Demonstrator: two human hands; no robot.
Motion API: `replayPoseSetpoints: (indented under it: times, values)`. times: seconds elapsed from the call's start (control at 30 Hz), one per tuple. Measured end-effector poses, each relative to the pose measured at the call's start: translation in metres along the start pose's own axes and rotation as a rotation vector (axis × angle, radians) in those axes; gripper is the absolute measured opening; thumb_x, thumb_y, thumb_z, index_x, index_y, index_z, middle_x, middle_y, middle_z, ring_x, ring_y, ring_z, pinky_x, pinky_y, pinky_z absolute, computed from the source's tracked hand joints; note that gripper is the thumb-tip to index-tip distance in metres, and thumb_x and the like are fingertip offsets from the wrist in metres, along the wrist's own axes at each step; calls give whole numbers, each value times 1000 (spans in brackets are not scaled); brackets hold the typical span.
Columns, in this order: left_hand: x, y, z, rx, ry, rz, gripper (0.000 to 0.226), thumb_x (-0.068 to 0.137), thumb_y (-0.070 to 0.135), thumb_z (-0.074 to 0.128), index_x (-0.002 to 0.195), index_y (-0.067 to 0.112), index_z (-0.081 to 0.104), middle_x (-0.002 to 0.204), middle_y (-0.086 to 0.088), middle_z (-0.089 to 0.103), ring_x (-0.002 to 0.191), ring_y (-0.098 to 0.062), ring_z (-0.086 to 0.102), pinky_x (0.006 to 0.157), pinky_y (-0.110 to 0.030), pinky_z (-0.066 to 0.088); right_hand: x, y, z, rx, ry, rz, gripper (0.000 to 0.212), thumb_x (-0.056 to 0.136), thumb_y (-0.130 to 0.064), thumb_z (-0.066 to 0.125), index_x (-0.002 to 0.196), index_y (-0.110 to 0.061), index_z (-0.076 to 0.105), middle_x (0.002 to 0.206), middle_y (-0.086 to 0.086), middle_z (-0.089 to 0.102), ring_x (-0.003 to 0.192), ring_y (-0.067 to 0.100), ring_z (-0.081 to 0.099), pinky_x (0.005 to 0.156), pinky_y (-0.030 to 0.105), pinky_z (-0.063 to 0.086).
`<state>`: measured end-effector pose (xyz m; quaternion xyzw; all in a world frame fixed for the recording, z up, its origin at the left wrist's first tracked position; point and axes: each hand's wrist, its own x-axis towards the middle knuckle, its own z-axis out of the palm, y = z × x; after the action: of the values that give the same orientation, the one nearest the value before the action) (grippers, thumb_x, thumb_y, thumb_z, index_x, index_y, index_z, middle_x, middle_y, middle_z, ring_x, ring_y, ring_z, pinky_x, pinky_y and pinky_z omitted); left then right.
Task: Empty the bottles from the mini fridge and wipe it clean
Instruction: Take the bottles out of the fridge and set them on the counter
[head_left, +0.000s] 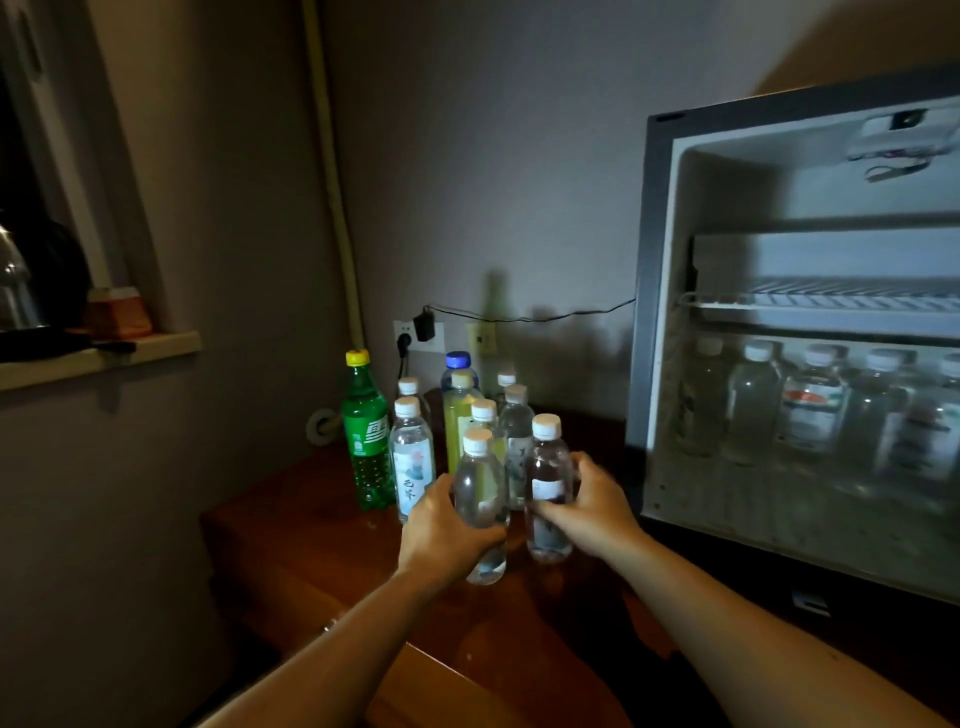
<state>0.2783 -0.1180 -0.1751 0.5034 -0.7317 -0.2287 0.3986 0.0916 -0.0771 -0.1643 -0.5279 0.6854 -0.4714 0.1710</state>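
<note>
A: Head view, left hand (441, 530) first?

B: Wrapped round a clear water bottle (482, 512), fingers curled across the lower body, thumb on the near side. Held upright, white cap up, long axis vertical, base at or just above the wooden tabletop (291, 551) (contact too dark to judge).

A: And the right hand (592, 512)?

B: Gripping a second clear bottle (548, 488) at mid-body, fingers curled over the label from the right. Also upright, cap on top, long axis vertical. Just beside the left hand's bottle, nearly touching.

A: Beyond the hands?

B: A cluster of standing bottles just behind the two held ones: a labelled water bottle (412, 457) beyond the left hand, a green soda bottle (366, 431) with a yellow cap further to that hand's left, a yellow drink bottle (462, 415) and a blue-capped bottle (458, 366) at the back. All upright, caps up.

A: To the right of the right hand?

B: Open mini fridge (660, 291), well apart from that hand. On its lower level a row of fridge bottles (810, 405), upright, white caps up, blurred. Wire shelf (831, 301) above them.

A: Anything else?

B: Wall socket (415, 338) with a black plug behind the cluster; window ledge (104, 358) far to the left of the left hand.
</note>
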Motion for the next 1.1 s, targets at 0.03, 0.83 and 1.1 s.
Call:
replayPoseSetpoints:
  times: [0.03, 0.83, 1.1]
  values:
    - [1, -3, -3, 2, 8, -2, 70, 52, 50, 82, 111, 29, 53, 98, 11, 66, 88, -12, 63, 76, -33, 55, 5, 1, 3, -23, 1, 13, 54, 65, -39, 84, 107, -32, 51, 111, -2, 60, 103, 17, 60, 81, 27, 45]
    - [12, -39, -21, -21, 25, -16, 70, 56, 50, 79, 114, 36, 42, 107, 10, 61, 97, -10, 59, 83, -35, 54, 23, -8, 16, -160, 427, -270, 24, 81, -25, 72, 91, -18, 51, 90, -4, 55, 77, 15, 55, 58, 20, 34]
    - [2, -42, -34, 58, 73, 2, 60, 62, 50, 76, 108, 31, 43, 103, 8, 61, 91, -14, 60, 77, -35, 52, -9, -84, 45, -276, 76, -860, 17, 90, -34, 48, 92, -19, 56, 92, -9, 54, 61, 4, 54, 52, 24, 49]
